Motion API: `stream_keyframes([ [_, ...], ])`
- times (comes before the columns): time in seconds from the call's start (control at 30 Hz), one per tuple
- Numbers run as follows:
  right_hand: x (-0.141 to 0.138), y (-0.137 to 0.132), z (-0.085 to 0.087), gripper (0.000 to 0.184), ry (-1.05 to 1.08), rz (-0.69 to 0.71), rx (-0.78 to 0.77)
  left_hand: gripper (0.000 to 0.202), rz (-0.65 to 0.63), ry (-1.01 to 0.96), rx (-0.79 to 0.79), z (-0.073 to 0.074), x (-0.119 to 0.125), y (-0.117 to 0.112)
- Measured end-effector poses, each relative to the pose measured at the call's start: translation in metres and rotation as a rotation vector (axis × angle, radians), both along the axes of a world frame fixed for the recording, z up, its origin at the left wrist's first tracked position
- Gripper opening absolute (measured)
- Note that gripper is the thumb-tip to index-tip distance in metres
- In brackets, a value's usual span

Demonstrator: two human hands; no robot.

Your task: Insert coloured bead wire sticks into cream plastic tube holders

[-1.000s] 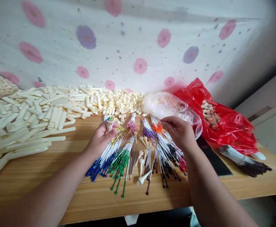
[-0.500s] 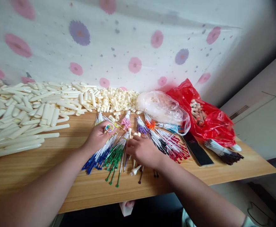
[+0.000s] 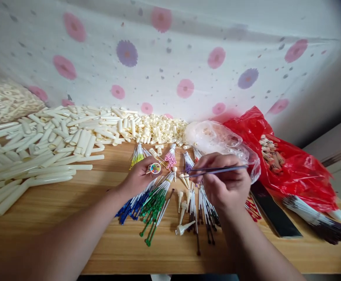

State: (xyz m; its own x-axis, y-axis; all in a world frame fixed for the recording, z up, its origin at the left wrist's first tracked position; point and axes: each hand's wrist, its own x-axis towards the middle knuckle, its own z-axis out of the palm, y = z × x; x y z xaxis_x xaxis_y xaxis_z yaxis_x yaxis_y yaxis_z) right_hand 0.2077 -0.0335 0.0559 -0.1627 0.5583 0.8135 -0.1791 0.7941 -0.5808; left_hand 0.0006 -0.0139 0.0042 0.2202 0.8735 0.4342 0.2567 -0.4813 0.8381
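My left hand (image 3: 136,179) is closed around a small cream tube (image 3: 154,168), its round end turned up and showing many-coloured tips inside. My right hand (image 3: 227,183) pinches a thin dark stick (image 3: 231,169) held nearly level, pointing toward the tube but apart from it. Beneath and between my hands lie bundles of thin white sticks with coloured tips: blue sticks (image 3: 131,205), green sticks (image 3: 154,205), yellow ones (image 3: 136,158), pink ones (image 3: 170,158) and purple ones (image 3: 188,162). Dark-tipped sticks (image 3: 209,222) and several cream cone-shaped pieces (image 3: 183,210) lie nearer me.
Long cream tubes (image 3: 50,156) are heaped at the left, with short slotted cream pieces (image 3: 164,128) behind. A clear plastic bag (image 3: 214,134) and a red bag (image 3: 301,168) stand at the back right. A black flat strip (image 3: 275,212) and a dark-tipped bundle (image 3: 316,218) lie at the right.
My right hand has risen from the sticks on the table, moving right, and now shows a thin dark stick. My left hand still holds the tube. The view has shifted.
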Motion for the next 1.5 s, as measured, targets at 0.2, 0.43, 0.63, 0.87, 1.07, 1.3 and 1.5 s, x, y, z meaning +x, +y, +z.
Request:
stream_keyframes([
  [0.2, -0.013, -0.019, -0.006, 0.018, -0.071, -0.155, 0.077, 0.025, -0.029, 0.012, -0.021, -0.004, 0.002, -0.001],
  [0.43, -0.007, -0.022, -0.013, 0.026, -0.076, -0.326, 0.093, 0.024, -0.083, 0.072, -0.082, -0.006, 0.003, -0.001],
  [0.63, -0.007, -0.021, -0.012, 0.022, -0.079, -0.266, -0.017, 0.026, -0.084, 0.143, -0.099, -0.004, 0.003, -0.002],
  [0.87, -0.003, -0.019, -0.011, 0.019, -0.07, -0.198, -0.07, 0.021, -0.136, 0.145, -0.138, -0.006, 0.003, -0.001],
  [1.07, 0.006, -0.019, -0.002, 0.018, -0.155, -0.058, -0.039, 0.038, -0.434, 0.169, -0.336, -0.004, -0.004, -0.002],
  [1.3, 0.014, -0.015, 0.008, 0.018, -0.248, 0.069, 0.065, 0.033, -0.69, 0.218, -0.57, 0.005, -0.013, -0.005],
  [1.5, 0.019, -0.01, 0.01, 0.016, -0.299, 0.142, 0.105, 0.026, -0.721, 0.23, -0.605, 0.01, -0.014, -0.005],
])
